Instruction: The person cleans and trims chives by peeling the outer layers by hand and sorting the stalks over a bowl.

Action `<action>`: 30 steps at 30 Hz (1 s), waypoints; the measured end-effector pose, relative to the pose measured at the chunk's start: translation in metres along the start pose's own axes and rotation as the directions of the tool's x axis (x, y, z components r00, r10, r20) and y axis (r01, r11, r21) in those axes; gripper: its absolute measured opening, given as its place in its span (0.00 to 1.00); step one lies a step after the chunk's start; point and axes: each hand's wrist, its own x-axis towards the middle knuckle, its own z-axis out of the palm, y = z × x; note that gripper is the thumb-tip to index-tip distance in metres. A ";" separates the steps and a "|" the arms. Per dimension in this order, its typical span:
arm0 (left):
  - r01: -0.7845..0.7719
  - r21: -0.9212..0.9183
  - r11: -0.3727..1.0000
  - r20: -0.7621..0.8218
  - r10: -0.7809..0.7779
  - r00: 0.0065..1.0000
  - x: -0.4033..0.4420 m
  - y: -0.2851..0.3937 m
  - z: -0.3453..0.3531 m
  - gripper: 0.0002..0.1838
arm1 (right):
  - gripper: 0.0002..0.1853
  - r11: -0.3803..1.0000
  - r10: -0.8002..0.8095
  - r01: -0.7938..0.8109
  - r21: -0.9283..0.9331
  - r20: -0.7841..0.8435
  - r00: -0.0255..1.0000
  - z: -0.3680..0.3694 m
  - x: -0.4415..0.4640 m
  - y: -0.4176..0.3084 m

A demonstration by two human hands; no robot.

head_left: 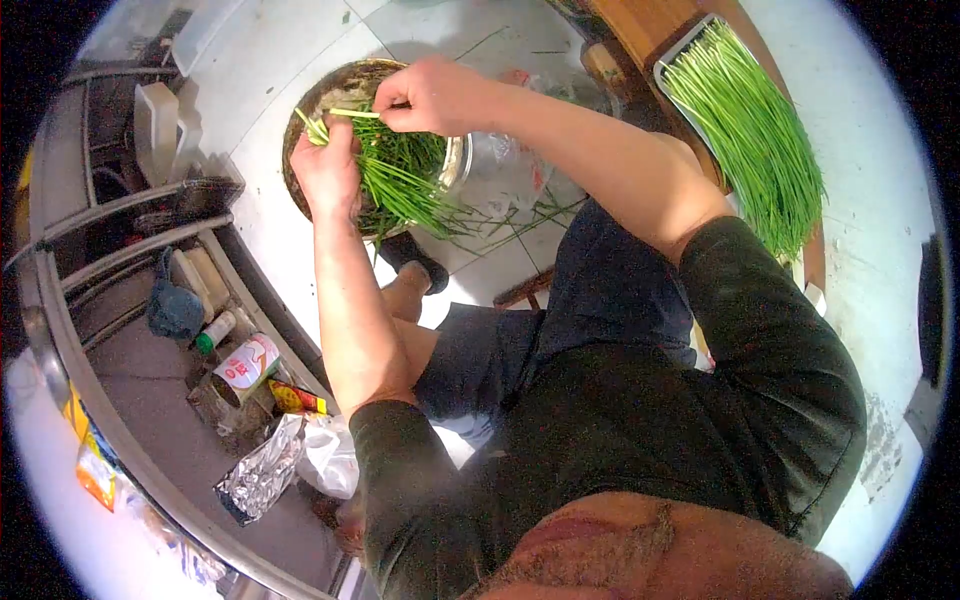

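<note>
My left hand [326,172] is closed around a bunch of garlic chives [405,195], their pale ends showing above the fist and the green leaves trailing to the lower right. With thumb and fingers pinched together, my right hand [430,97] grips the end of a pale chive stalk [355,114] that stretches across to the left hand. Both hands are over a round bucket [290,165] with dark green leaves inside. At the upper right, a metal tray [660,75] bears a thick row of long chives [745,140], lying all one way.
Loose leaves [545,215] and a clear plastic bag [510,165] lie on the tiled floor [270,60]. Along the left, a shelf unit [130,360] holds a white and red can [245,368], crumpled foil [262,475], a white bag [328,455] and a dark blue cup-like thing [175,300].
</note>
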 end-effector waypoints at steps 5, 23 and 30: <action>0.018 -0.091 0.996 0.006 -0.017 1.000 -0.002 0.003 0.003 0.08 | 0.13 0.999 0.037 -0.037 0.023 0.016 0.999 -0.004 -0.001 -0.005; 0.032 -0.097 0.995 0.031 -0.029 0.999 0.000 0.006 -0.002 0.07 | 0.13 0.997 0.073 -0.072 -0.017 0.027 0.997 -0.003 -0.001 -0.005; 0.076 -0.221 0.972 0.093 -0.056 0.994 0.000 0.004 -0.005 0.03 | 0.12 0.944 0.154 -0.195 0.267 0.166 0.974 0.000 0.001 -0.006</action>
